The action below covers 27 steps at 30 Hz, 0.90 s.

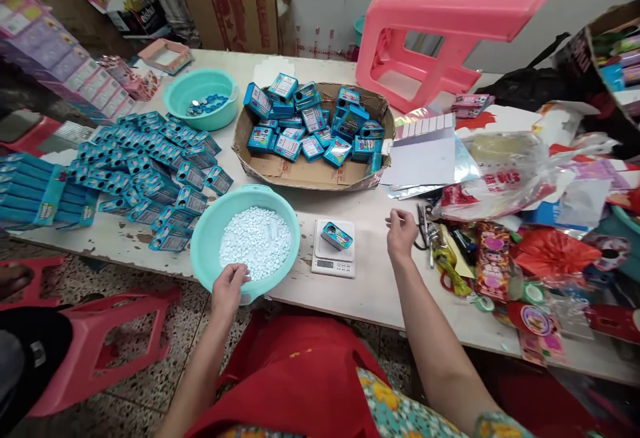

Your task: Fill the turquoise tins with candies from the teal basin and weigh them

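Head view: blue rectangular box (337, 237) on white plastic scale (345, 270); likely light, stiff; grip sides.
Left hand (229, 286): fingers bunched by round white tablets (255, 239) in turquoise plastic bowl (205, 241); pinch unclear.
Right hand (401, 233): fingers curled; hold unclear.

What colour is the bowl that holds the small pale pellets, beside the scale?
The bowl is light turquoise; it shows best in the head view.

In front of me, a round turquoise basin (204, 241) sits open side up, containing loose, small white tablets (257, 241). Beside it, to my right: white digital scale (334, 259), flat, bearing one printed blue box (338, 237) with a round opening.
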Each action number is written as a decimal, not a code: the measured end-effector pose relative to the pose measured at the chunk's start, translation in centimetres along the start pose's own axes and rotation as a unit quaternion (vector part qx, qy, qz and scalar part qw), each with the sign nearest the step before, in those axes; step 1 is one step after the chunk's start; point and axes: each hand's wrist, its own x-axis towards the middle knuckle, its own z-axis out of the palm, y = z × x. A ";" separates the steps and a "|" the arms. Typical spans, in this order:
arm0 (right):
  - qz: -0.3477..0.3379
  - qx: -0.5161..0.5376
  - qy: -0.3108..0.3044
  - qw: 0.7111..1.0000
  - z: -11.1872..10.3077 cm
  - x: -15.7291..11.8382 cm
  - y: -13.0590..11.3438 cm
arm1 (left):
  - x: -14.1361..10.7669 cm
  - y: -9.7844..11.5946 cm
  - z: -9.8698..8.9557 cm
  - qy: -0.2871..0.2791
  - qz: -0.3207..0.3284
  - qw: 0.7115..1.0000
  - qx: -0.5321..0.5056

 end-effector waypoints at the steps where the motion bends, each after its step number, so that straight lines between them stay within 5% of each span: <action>1: -0.001 0.019 0.005 1.000 -0.7 -1.3 -0.4 | 0.3 0.1 0.2 -0.007 0.031 0.998 0.053; 5: -0.030 0.107 -0.071 0.991 -1.2 -6.0 -2.5 | 3.2 0.3 0.6 -0.089 0.056 0.936 0.336; 8: -0.058 0.128 -0.126 0.982 -0.8 -7.8 -4.0 | 5.7 -0.2 0.9 -0.143 0.002 0.918 0.370; 13: -0.138 0.102 -0.146 0.974 -1.0 -8.3 -6.2 | 7.0 -1.4 1.2 -0.194 -0.015 0.941 0.278; 20: -0.319 -0.079 -0.223 0.918 2.0 -7.7 -7.9 | 6.1 -1.4 0.2 -0.154 -0.050 0.987 0.023; 24: -0.328 -0.096 -0.190 0.920 2.2 -7.3 -7.3 | 5.3 0.6 1.3 -0.173 -0.058 0.980 -0.081; 27: -0.282 -0.075 -0.159 0.943 0.6 -7.3 -5.7 | 4.2 3.9 4.5 -0.234 -0.035 0.967 -0.091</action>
